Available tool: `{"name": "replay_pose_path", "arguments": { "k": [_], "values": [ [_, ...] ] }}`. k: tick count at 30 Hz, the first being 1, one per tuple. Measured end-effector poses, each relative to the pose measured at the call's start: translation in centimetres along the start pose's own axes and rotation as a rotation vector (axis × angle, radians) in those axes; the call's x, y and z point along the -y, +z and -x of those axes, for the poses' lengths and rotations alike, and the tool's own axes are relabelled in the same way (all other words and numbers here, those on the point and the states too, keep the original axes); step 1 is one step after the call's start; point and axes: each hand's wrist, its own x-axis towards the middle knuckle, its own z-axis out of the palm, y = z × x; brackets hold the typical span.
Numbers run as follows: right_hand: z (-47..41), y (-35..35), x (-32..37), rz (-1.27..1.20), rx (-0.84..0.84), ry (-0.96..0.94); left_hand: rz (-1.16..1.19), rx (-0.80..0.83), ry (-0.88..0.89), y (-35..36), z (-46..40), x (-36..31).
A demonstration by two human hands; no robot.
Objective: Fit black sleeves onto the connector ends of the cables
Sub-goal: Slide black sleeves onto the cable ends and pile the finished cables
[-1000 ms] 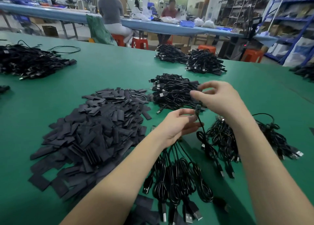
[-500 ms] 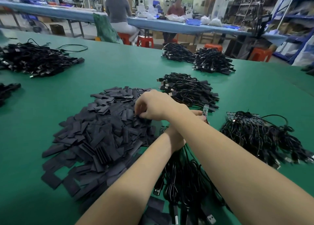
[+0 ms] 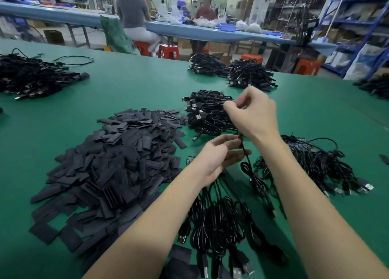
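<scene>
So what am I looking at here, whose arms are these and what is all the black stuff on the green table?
No machine here: a person's bare arms, filmed by a camera on their head looking down. On the green table lies a heap of flat black sleeves, with bundles of black cables beside it and more piles further back. The left hand holds one cable near its connector end. The right hand hovers above with fingers pinched; what it holds is too blurred to tell. Other workers sit behind.
</scene>
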Motion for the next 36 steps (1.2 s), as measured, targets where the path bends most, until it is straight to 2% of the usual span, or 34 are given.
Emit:
{"name": "replay_pose_path", "arguments": {
  "k": [3, 7, 10, 16, 19, 25, 29, 36],
  "values": [
    [0.8, -3.3, -3.0, 0.04, -0.067, 0.107, 0.006, 0.018, 0.0, 0.2, 0.0, -0.1],
    [2.7, -3.9, -5.7, 0.024, 0.007, 0.284, -0.002, 0.016, -0.024, 0.0, 0.2, -0.2],
    [3.4, -3.1, -6.4, -0.196, 0.12, 0.386, -0.029, 0.009, -0.019, 0.0, 0.3, -0.4],
    [3.7, -2.5, -6.8, -0.816, 0.235, 0.53, -0.024, 0.024, -0.022, -0.2, 0.1, -0.3],
    [4.0, -2.8, -7.2, -0.985, 0.336, 0.501, 0.01, 0.053, -0.022, -0.4, 0.1, -0.4],
    [4.1, -2.9, -7.5, -0.748, 0.322, 0.33, 0.028, 0.061, -0.025, -0.4, 0.2, -0.4],
    [4.1, -2.8, -7.6, -0.719, 0.288, 0.336, 0.023, 0.054, -0.023, -0.4, 0.2, -0.5],
    [3.7, -4.3, -7.4, -1.05, 0.207, 0.407, -0.021, 0.078, -0.006, -0.3, 0.4, -0.9]
  ]
}}
